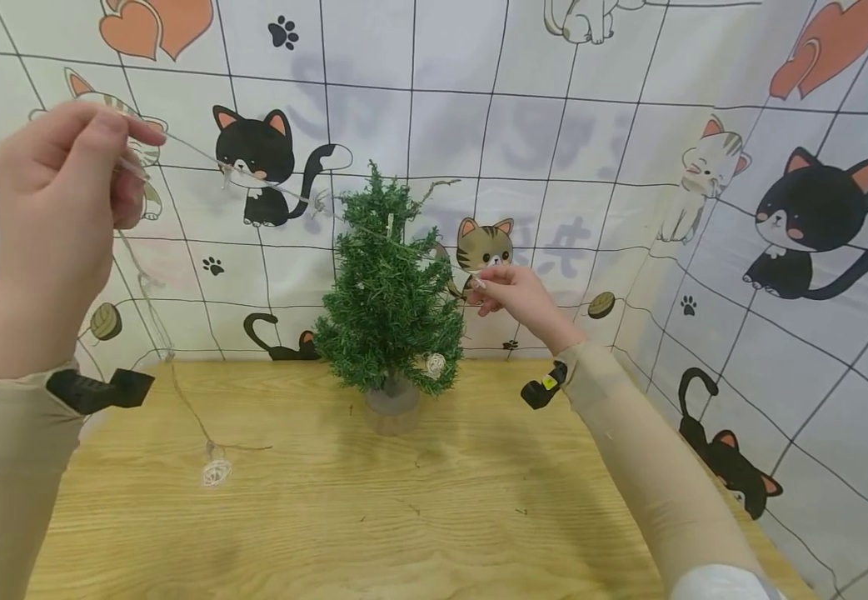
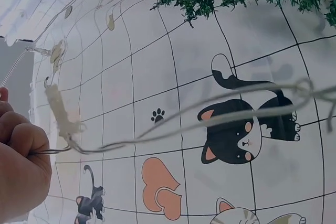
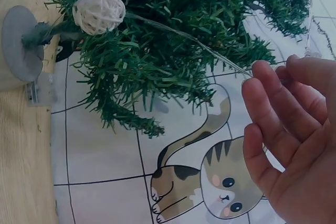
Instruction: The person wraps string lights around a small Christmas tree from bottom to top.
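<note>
A string of lights on thin clear wire (image 1: 194,148) stretches from my left hand (image 1: 67,175) across the front of a small artificial Christmas tree (image 1: 385,292) to my right hand (image 1: 520,302). Raised at upper left, the left hand pinches the wire; in the left wrist view its fingers (image 2: 26,137) are curled round it. The right hand, beside the tree's right side, pinches the wire between thumb and fingertips. From there the wire runs to a white woven ball (image 3: 100,8) on a low branch. Another woven ball (image 1: 216,473) hangs from the strand below my left hand.
The tree stands on a round grey base (image 1: 392,404) near the back of a wooden table (image 1: 291,517). Bits of green needle lie scattered there. A cat-print sheet (image 1: 449,125) covers the wall behind and at the right. A small clear box (image 3: 44,90) sits by the base.
</note>
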A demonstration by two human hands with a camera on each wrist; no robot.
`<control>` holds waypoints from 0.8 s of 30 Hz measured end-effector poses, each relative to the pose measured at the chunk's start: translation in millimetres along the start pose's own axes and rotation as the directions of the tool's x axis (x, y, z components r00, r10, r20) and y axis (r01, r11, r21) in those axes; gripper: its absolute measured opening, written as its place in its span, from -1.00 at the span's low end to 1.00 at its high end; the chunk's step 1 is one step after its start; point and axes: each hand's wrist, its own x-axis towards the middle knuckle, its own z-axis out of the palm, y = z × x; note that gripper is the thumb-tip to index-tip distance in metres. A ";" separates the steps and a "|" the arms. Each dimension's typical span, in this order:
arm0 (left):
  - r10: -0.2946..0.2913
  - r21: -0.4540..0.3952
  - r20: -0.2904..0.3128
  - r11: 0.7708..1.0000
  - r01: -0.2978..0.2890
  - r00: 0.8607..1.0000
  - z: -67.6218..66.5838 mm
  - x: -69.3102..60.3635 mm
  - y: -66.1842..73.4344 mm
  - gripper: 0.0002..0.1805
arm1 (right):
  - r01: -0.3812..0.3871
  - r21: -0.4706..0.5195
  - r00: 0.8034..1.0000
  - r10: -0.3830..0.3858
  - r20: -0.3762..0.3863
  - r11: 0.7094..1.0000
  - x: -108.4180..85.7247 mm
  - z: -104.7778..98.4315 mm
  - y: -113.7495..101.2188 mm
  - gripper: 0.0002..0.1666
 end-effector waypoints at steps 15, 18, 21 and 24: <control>0.018 0.717 0.251 0.669 -0.198 0.968 31.2 49.3 -1.8 -0.71 | -0.091 -0.081 0.994 0.086 -0.066 0.993 7.7 2.7 29.1 -0.62; 0.108 0.799 0.369 0.470 -0.374 0.923 42.0 59.9 -3.4 -0.66 | -0.098 -0.106 0.993 0.090 -0.079 0.989 6.2 4.3 34.1 -0.65; 0.167 0.823 0.464 0.283 -0.493 0.870 54.5 70.1 -5.2 -0.60 | -0.080 -0.113 0.994 0.070 -0.088 0.990 6.0 5.7 39.4 -0.64; 0.197 0.820 0.515 0.171 -0.547 0.834 67.6 78.5 -7.7 -0.57 | -0.056 -0.116 0.994 0.045 -0.097 0.992 5.4 9.2 44.3 -0.60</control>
